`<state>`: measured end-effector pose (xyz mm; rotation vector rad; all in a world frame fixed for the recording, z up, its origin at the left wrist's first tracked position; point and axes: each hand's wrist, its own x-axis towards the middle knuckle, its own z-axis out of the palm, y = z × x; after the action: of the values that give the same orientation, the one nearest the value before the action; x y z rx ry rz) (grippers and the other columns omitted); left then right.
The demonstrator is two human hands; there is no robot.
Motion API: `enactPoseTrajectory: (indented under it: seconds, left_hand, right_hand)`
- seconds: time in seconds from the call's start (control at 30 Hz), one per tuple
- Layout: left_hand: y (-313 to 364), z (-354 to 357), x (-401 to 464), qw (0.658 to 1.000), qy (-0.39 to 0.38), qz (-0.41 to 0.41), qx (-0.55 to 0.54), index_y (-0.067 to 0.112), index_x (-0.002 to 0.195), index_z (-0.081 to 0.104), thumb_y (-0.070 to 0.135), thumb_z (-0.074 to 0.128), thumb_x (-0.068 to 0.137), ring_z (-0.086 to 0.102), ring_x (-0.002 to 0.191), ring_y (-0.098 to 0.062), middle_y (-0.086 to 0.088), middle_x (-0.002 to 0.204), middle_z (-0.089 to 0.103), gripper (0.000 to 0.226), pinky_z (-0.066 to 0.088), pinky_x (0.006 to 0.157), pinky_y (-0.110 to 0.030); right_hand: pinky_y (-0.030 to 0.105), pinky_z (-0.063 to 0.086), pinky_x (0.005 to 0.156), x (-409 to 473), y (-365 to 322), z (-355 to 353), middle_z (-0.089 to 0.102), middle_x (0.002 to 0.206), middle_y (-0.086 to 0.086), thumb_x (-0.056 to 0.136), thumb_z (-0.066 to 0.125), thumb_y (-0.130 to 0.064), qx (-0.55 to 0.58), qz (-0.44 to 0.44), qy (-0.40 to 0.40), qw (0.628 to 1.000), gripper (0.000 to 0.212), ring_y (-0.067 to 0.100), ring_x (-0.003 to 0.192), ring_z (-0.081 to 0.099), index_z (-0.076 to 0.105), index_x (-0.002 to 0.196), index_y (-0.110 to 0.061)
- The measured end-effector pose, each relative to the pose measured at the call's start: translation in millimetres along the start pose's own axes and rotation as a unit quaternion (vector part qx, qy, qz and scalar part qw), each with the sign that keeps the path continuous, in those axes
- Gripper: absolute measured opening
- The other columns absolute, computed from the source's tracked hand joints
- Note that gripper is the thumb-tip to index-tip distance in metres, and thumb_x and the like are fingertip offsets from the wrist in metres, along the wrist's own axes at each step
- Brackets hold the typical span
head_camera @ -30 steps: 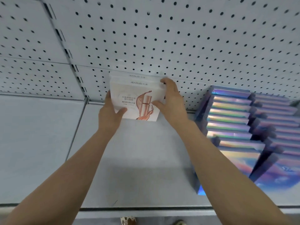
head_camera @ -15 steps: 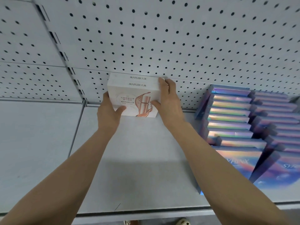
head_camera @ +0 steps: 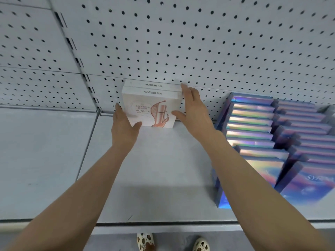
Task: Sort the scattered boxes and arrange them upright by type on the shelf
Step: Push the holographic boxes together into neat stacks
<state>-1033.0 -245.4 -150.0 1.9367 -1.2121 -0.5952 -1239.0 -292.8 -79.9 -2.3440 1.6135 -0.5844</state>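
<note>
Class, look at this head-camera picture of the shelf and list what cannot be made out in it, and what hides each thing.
- Head view: how many white boxes stand there; only two tops show behind the front one.
- Iridescent boxes: the rows run off the right edge, and the right forearm covers some.
- Small print on the front white box: too small.
- Left hand: its fingertips lie behind the box.

Two white boxes (head_camera: pixel 151 104) stand upright on the shelf (head_camera: pixel 163 178), one behind the other, the rear one against the pegboard wall (head_camera: pixel 181 42). The left hand (head_camera: pixel 124 127) lies flat along the left side of those boxes, and the right hand (head_camera: pixel 194 113) lies flat along their right side. Well to the right of the white boxes, the holographic boxes (head_camera: pixel 272 138) stand in two rows running from the wall toward the shelf's front edge. Below that edge, in front of the white boxes, are two shoes (head_camera: pixel 145 240).
</note>
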Motion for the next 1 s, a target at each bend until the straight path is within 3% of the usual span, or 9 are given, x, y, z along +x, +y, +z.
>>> enactPoseTrajectory:
  seconds: [0.13,0.23,0.37,0.47,0.57,0.63,0.8,0.93,1.0]
  left_hand:
    - [14.2,7.7,-40.7,1.000,0.012,-0.020,0.009,0.001,0.152,-0.002,0.017,0.071,0.086,0.023,0.144,-0.029,-0.017,0.159,0.009,0.100,0.031,0.111,-0.038]
    - [28.0,26.3,-73.1,1.000,0.012,-0.001,-0.002,0.003,0.153,0.006,0.022,0.068,0.089,0.024,0.144,-0.031,-0.018,0.158,0.014,0.091,0.031,0.114,-0.043]
    - [67.4,63.9,-123.1,0.988,-0.138,0.034,-0.061,0.012,0.151,0.030,0.039,0.066,0.089,0.045,0.134,-0.021,-0.006,0.151,0.039,0.076,0.036,0.112,-0.035]
    - [102.1,90.5,-156.0,0.959,-0.272,0.057,-0.059,0.015,0.151,0.029,0.049,0.074,0.079,0.044,0.132,-0.012,0.002,0.149,0.041,0.091,0.037,0.109,-0.031]
    - [123.2,112.0,-177.4,0.925,-0.350,0.083,-0.125,0.016,0.135,0.043,0.020,0.088,0.069,0.057,0.101,0.012,0.009,0.122,0.057,0.079,0.044,0.082,-0.011]
    - [122.0,125.5,-181.4,0.915,-0.349,0.111,-0.169,0.014,0.127,0.050,0.004,0.093,0.057,0.064,0.101,0.003,0.003,0.116,0.066,0.083,0.051,0.080,-0.018]
    - [114.9,132.3,-181.1,0.931,-0.304,0.081,-0.182,0.016,0.124,0.052,0.027,0.091,0.040,0.068,0.103,-0.015,-0.001,0.114,0.069,0.093,0.057,0.085,-0.048]
    - [111.8,135.1,-189.2,0.944,-0.265,0.090,-0.176,0.020,0.126,0.049,0.018,0.087,0.048,0.068,0.097,-0.008,0.005,0.114,0.067,0.087,0.056,0.077,-0.033]
    - [113.5,136.6,-190.5,0.953,-0.231,0.104,-0.168,0.026,0.128,0.047,0.021,0.087,0.052,0.067,0.098,-0.007,0.009,0.116,0.065,0.086,0.055,0.080,-0.034]
  right_hand:
    - [0.030,0.042,0.085,-31.8,21.1,-35.8,0.039,0.147,0.009,0.095,0.064,-0.030,0.015,-0.009,0.031,0.999,0.070,0.025,0.112,0.054,0.028,0.154,-0.015]
    - [0.034,0.041,0.094,-61.9,49.6,-66.2,0.049,0.141,0.011,0.094,0.065,-0.036,0.008,-0.006,0.035,0.999,0.066,0.027,0.125,0.049,0.037,0.149,-0.013]
    - [0.033,0.037,0.092,-102.2,94.3,-99.8,0.057,0.128,0.012,0.087,0.070,-0.044,-0.033,0.038,-0.010,0.999,0.058,0.030,0.119,0.052,0.055,0.133,-0.011]
    - [0.037,0.042,0.092,-132.1,122.5,-117.3,0.055,0.119,0.008,0.078,0.071,-0.060,-0.067,0.080,-0.070,0.992,0.065,0.028,0.111,0.052,0.058,0.122,-0.014]
    - [0.038,0.041,0.097,-152.6,136.8,-130.2,0.052,0.123,0.006,0.064,0.074,-0.070,-0.103,0.073,-0.123,0.984,0.087,0.027,0.116,0.050,0.052,0.130,-0.017]
    - [0.042,0.037,0.104,-159.4,142.0,-134.9,0.047,0.133,0.008,0.054,0.075,-0.075,-0.170,0.053,-0.160,0.971,0.110,0.031,0.124,0.047,0.041,0.144,-0.022]
    - [0.045,0.037,0.103,-164.6,146.9,-127.3,0.034,0.142,0.011,0.053,0.088,-0.057,-0.244,0.034,-0.177,0.953,0.128,0.036,0.121,0.048,0.016,0.155,-0.030]
    - [0.045,0.035,0.099,-161.9,154.4,-127.1,0.037,0.134,0.010,0.046,0.088,-0.059,-0.237,0.021,-0.150,0.960,0.128,0.034,0.118,0.048,0.022,0.151,-0.032]
    - [0.043,0.036,0.095,-159.4,157.6,-128.5,0.038,0.131,0.008,0.044,0.090,-0.057,-0.214,0.003,-0.119,0.970,0.127,0.032,0.116,0.049,0.026,0.151,-0.033]
